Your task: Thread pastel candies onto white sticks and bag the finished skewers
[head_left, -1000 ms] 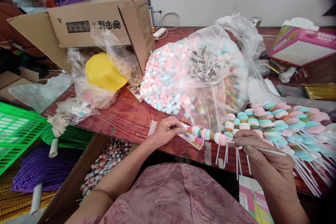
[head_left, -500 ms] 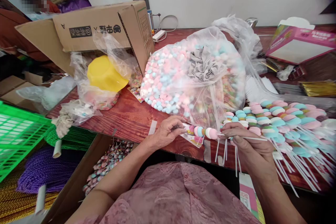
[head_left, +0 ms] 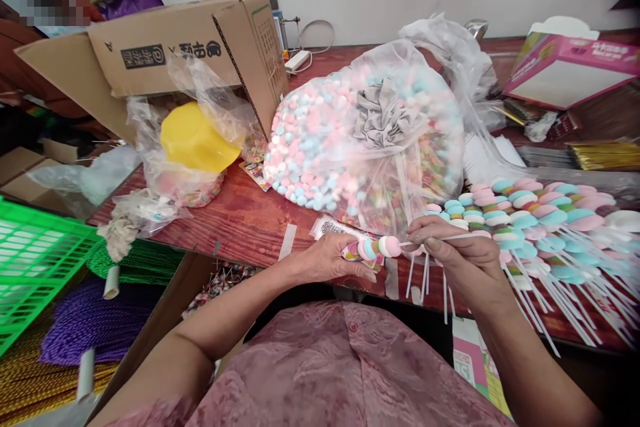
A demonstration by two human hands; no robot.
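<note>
Candy skewer [head_left: 376, 247] over front edge of table [head_left: 250, 227], between hands. Left hand [head_left: 327, 260] pinching candy end, right hand [head_left: 457, 255] pinching bare stick end. Probably best held level, grip light, no crushing.

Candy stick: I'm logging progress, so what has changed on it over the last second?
The right hand pushed the candy stick leftward into the left hand, so fewer candies show and the hands are closer. Both hands kept their grip; the candy bag stayed put.
</note>
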